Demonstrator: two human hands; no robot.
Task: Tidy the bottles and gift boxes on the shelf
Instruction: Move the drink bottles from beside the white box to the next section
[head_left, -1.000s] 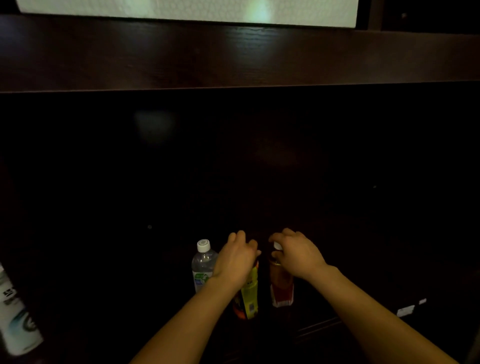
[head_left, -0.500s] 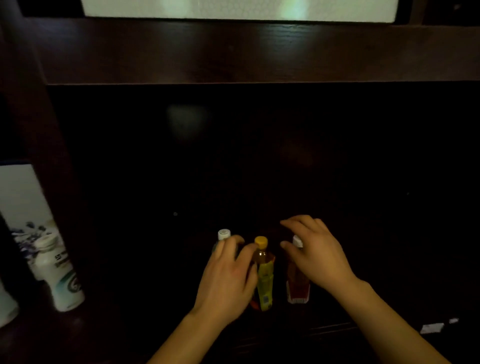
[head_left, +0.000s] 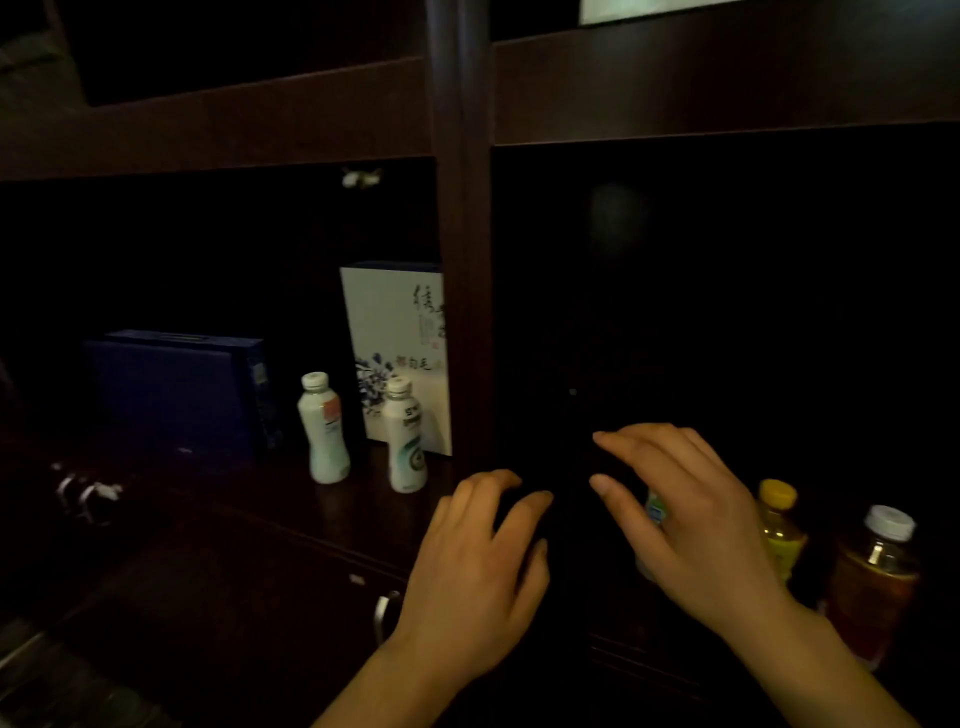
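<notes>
A dark, glossy wooden post (head_left: 462, 260) divides the shelf. Left of it a tall white cardboard gift box (head_left: 397, 353) stands upright, printed with blue flowers and brush-written Chinese characters too small to read. Two smooth, waisted white plastic bottles (head_left: 323, 431) (head_left: 405, 441) stand in front of it, their labels blurred. Further left is a matte navy gift box (head_left: 176, 389).

Right of the post stand a clear bottle (head_left: 655, 506) with a green-blue label, a yellow-capped bottle (head_left: 776, 525) and a white-capped amber bottle (head_left: 878, 566).

The left hand (head_left: 478, 571) hangs before the post, loosely curled and holding nothing. The right hand (head_left: 685, 519) is spread in front of the clear bottle; contact cannot be told.

Half a second ago the left hand covered the clear bottle and the right hand covered the amber one; both have shifted left.
</notes>
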